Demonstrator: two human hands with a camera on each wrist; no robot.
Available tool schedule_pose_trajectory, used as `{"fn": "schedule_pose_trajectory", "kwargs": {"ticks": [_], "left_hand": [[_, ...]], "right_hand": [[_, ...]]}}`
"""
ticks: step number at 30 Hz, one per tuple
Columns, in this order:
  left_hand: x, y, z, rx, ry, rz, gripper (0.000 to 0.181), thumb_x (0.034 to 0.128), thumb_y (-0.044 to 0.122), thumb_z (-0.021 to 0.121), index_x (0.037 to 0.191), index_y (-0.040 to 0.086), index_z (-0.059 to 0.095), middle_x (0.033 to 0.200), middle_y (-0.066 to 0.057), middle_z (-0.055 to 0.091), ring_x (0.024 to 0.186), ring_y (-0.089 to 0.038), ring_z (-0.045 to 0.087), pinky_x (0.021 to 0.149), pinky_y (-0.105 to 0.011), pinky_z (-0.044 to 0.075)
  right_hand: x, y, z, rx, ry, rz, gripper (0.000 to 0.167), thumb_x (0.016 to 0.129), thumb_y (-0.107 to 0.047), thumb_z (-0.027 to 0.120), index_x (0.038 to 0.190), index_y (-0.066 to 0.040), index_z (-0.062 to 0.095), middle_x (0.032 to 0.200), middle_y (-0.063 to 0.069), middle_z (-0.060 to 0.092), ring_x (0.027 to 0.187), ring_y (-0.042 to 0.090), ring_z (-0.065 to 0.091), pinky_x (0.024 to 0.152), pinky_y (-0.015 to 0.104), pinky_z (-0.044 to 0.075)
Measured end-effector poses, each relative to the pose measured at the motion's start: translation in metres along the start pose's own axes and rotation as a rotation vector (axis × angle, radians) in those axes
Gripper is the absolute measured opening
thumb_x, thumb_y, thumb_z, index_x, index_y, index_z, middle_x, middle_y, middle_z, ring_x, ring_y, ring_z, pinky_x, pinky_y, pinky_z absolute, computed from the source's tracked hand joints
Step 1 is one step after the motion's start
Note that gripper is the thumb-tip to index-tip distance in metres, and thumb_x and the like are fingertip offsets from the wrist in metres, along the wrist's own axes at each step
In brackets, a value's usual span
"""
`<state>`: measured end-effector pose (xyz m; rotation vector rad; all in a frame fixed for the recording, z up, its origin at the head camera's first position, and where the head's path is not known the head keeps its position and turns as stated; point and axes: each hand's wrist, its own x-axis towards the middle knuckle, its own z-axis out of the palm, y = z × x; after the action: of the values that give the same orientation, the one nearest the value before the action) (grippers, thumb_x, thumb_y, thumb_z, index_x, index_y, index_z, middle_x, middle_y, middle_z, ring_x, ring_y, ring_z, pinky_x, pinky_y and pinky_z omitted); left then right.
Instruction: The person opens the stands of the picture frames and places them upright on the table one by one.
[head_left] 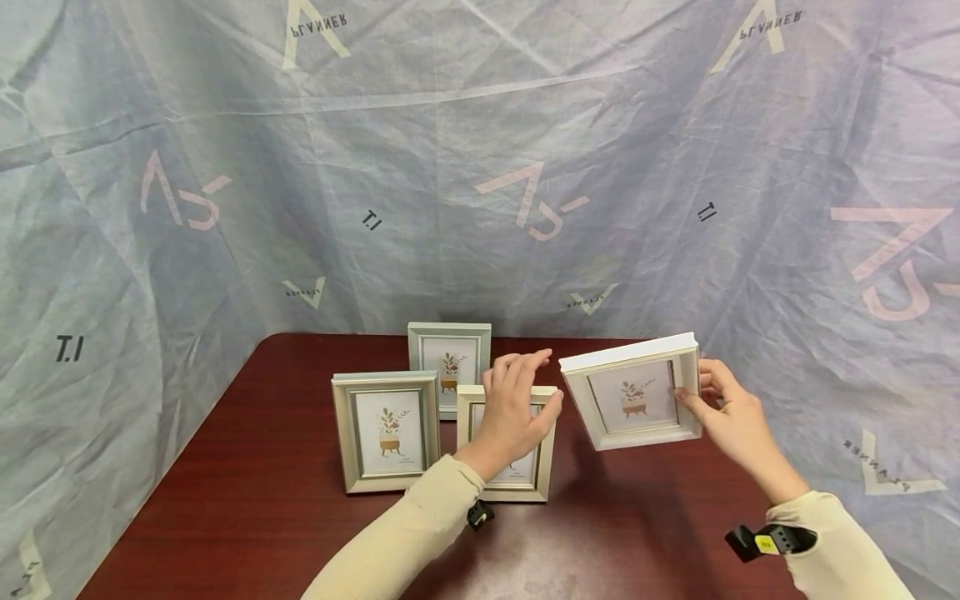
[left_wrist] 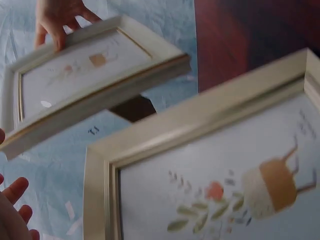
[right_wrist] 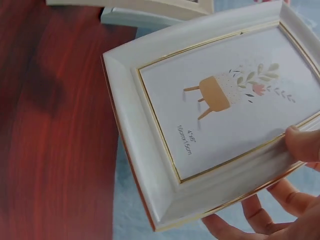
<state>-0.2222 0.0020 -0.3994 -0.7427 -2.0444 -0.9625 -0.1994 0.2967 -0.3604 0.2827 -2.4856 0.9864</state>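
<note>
A white picture frame (head_left: 632,393) with a thin gold inner edge is held tilted above the right part of the table. My right hand (head_left: 738,425) grips its right side, thumb on the front and the other fingers behind. In the right wrist view the frame's (right_wrist: 220,100) print of a potted plant shows closely. My left hand (head_left: 513,417) is raised in front of a standing cream picture frame (head_left: 543,467), hiding much of it. The left fingers (left_wrist: 17,190) are spread and hold nothing; whether they touch a frame I cannot tell.
Left of the cream frame stands a champagne-coloured picture frame (head_left: 386,482). Behind these two is a pale green picture frame (head_left: 450,329). All stand on a dark red table (head_left: 247,467). Grey printed cloth (head_left: 435,167) hangs around the back and sides.
</note>
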Motion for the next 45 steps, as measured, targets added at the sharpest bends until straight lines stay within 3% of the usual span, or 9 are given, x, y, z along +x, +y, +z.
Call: {"fn": "schedule_pose_trajectory", "kwargs": {"ticks": [3,9,12,17,23,29,36,45], "left_hand": [[-0.003,0.006,0.003,-0.057,-0.022,0.005,0.051,0.0869,0.019,0.069,0.134,0.006,0.052,0.12,-0.005,0.06,0.112,-0.024,0.048,0.087,-0.042,0.033],[-0.007,0.015,0.005,-0.186,-0.099,-0.046,0.058,0.0826,0.012,0.074,0.135,0.004,0.05,0.119,-0.007,0.06,0.11,-0.025,0.054,0.091,-0.04,0.039],[-0.01,0.016,0.007,-0.296,-0.162,-0.091,0.064,0.0807,0.005,0.074,0.139,0.001,0.047,0.12,-0.013,0.059,0.11,-0.027,0.056,0.096,-0.038,0.043],[-0.012,0.02,0.008,-0.464,-0.26,-0.192,0.071,0.08,-0.004,0.072,0.145,0.002,0.042,0.124,-0.016,0.055,0.11,-0.03,0.056,0.094,-0.037,0.047],[-0.018,0.021,0.014,-0.534,-0.268,-0.276,0.075,0.0784,-0.01,0.071,0.146,0.004,0.043,0.127,-0.015,0.054,0.11,-0.03,0.057,0.09,-0.036,0.051],[-0.027,0.022,0.024,-0.65,-0.28,-0.398,0.079,0.076,-0.012,0.069,0.148,0.006,0.043,0.128,-0.014,0.054,0.113,-0.03,0.058,0.089,-0.039,0.052],[-0.039,0.023,0.034,-0.714,-0.32,-0.442,0.085,0.0717,-0.015,0.067,0.15,0.003,0.039,0.13,-0.015,0.051,0.115,-0.028,0.056,0.091,-0.033,0.051],[-0.054,0.017,0.044,-0.835,-0.371,-0.547,0.089,0.0705,-0.017,0.067,0.152,0.003,0.036,0.134,-0.014,0.047,0.122,-0.03,0.051,0.098,-0.036,0.048]], "right_hand": [[0.0,0.003,-0.001,0.079,-0.053,0.063,0.034,0.093,-0.016,0.071,0.121,-0.008,0.054,0.091,0.003,0.071,0.08,-0.01,0.057,0.06,0.022,0.048],[0.0,0.01,0.003,0.331,-0.131,0.138,0.028,0.097,-0.013,0.065,0.121,-0.009,0.05,0.091,-0.016,0.066,0.086,-0.003,0.062,0.068,0.024,0.052],[-0.001,0.013,0.004,0.419,-0.168,0.17,0.024,0.098,-0.013,0.063,0.12,-0.017,0.052,0.095,-0.018,0.065,0.088,0.0,0.064,0.07,0.026,0.053],[-0.002,0.019,0.006,0.516,-0.219,0.24,0.022,0.099,-0.013,0.061,0.117,-0.023,0.052,0.097,-0.014,0.064,0.086,0.005,0.065,0.067,0.033,0.056],[-0.003,0.025,0.01,0.563,-0.224,0.294,0.022,0.099,-0.01,0.061,0.11,-0.028,0.054,0.094,-0.016,0.065,0.083,0.007,0.066,0.061,0.037,0.056],[-0.008,0.033,0.013,0.622,-0.284,0.334,0.022,0.099,-0.009,0.059,0.11,-0.028,0.054,0.098,-0.012,0.065,0.085,0.011,0.067,0.064,0.042,0.057],[-0.016,0.043,0.015,0.607,-0.315,0.383,0.023,0.1,-0.014,0.06,0.11,-0.033,0.054,0.098,-0.014,0.064,0.087,0.01,0.066,0.066,0.045,0.056],[-0.026,0.057,0.026,0.612,-0.343,0.449,0.019,0.099,-0.014,0.06,0.113,-0.024,0.051,0.102,-0.004,0.064,0.088,0.013,0.066,0.069,0.053,0.055]]}}
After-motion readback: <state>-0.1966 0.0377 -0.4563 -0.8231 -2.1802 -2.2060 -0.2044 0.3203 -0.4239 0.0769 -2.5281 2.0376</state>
